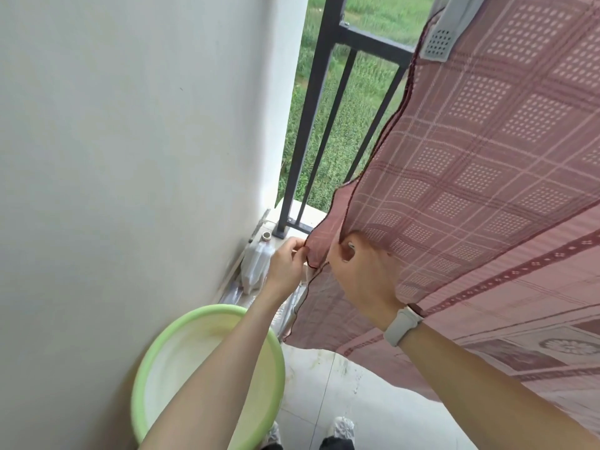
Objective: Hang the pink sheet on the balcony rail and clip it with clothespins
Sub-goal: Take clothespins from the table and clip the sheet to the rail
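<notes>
Low at the left, against the wall, a green basin (207,378) stands on the balcony floor (357,401), with a clear plastic jug (256,264) beyond it in the corner by the foot of the balcony rail (311,118).

Next comes the left hand (285,261), its thumb and fingers pinching the dark hemmed edge of the pink sheet (470,151) at the sheet's low corner. Just beside it the right hand (363,274) grips the same hem, fingers curled into the cloth with a pale band on the wrist; what the small light thing by its thumb is, I cannot say, as the view there is too soft.

The sheet hangs from the rail's top bar at the upper right, where a grey perforated piece (438,43), probably a large clip, sits on it. Its long axis appears to run along the rail towards the right edge of view, while its hemmed end edge drops from the top bar down and left to the corner between the hands.

Risks, as I judge them: a hard tug on this corner could drag the cloth along or off the bar if that one clip does not hold; slack let go could trail the corner onto the stained floor or into the basin; and wind from the open field could lift the loose end.
</notes>
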